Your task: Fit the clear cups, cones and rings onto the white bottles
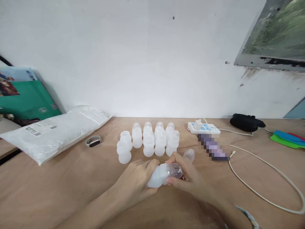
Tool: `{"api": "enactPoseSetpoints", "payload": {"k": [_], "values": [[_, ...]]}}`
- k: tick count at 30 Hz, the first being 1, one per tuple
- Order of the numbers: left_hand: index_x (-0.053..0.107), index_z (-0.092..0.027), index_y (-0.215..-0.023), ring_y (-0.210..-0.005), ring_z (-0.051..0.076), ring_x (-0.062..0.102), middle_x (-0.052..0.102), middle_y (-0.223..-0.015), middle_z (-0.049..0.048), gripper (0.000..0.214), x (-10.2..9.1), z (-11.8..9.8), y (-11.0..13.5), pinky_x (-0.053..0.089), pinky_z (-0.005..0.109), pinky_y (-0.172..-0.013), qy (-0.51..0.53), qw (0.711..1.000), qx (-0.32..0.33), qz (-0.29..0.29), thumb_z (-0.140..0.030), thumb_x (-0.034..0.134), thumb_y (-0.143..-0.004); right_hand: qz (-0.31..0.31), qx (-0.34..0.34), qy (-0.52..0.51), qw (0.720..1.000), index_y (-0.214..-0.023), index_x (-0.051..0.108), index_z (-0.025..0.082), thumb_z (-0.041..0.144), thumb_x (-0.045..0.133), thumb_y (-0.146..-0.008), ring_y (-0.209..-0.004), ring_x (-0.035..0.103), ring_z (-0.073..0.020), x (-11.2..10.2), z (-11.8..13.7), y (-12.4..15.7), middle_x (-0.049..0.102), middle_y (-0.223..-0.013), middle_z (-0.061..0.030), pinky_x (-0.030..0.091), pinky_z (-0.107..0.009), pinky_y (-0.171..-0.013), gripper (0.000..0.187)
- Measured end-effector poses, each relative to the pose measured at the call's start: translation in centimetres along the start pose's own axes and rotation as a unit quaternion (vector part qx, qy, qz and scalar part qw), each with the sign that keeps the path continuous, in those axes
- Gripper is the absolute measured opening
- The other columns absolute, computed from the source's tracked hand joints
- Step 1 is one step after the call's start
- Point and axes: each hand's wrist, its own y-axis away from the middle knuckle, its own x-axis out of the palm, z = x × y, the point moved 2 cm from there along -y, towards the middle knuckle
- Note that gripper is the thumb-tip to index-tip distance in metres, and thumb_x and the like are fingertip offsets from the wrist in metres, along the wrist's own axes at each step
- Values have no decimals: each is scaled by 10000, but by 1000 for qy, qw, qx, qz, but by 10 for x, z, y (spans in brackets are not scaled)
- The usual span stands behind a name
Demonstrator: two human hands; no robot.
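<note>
The left hand (137, 177) grasps the milky-white body of a small bottle (156, 176), which lies tilted nearly sideways between the two hands, above the wooden tabletop (59, 187). The right hand (194, 179) grips the clear domed cap (174, 170) at the bottle's other end, thumb on the near side and fingers over the far side. Whether the cap is fully seated cannot be told.

Straight beyond the hands stands a cluster of capped white bottles (148, 148); at its left end, beyond the left hand, are open-necked white bottles (125, 157). A loose clear cap (190, 155) lies just beyond the right hand. Farther out past that hand are a power strip (212, 128) with a plugged-in charger (197, 124), a pixelated phone (213, 148) and, to its right, a looping white cable (269, 163). Beyond and left of the left hand lie a fitness band (94, 143) and a white plastic mailing bag (64, 130).
</note>
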Motion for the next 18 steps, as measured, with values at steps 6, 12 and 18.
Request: {"api": "enactPoseSetpoints", "payload": {"k": [6,12,18], "values": [[338,-241,-777,-584,205,605,652,-710,7,179,-1,-4,0,283,283,-492,-64,996,-51,30,-153,494,-768,-32,9,48,998,-863,508,205,329,673,-815,-588,435,-121,5,2,-2,506,-684,46,295,-235,-534,211],[376,-231,-811,-648,196,630,669,-779,2,151,-6,-1,-1,346,273,-543,-15,999,-3,38,-176,514,-784,6,-4,-3,1000,-843,505,209,423,663,-836,-611,399,-122,-1,5,-1,471,-694,48,277,-234,-533,266],[361,-232,-781,-601,193,614,656,-732,4,161,-3,3,-4,290,275,-503,-32,999,-17,33,-195,518,-788,-8,-15,-6,1000,-834,503,206,383,698,-806,-585,375,-109,1,-1,-3,453,-677,56,261,-222,-508,265]]}}
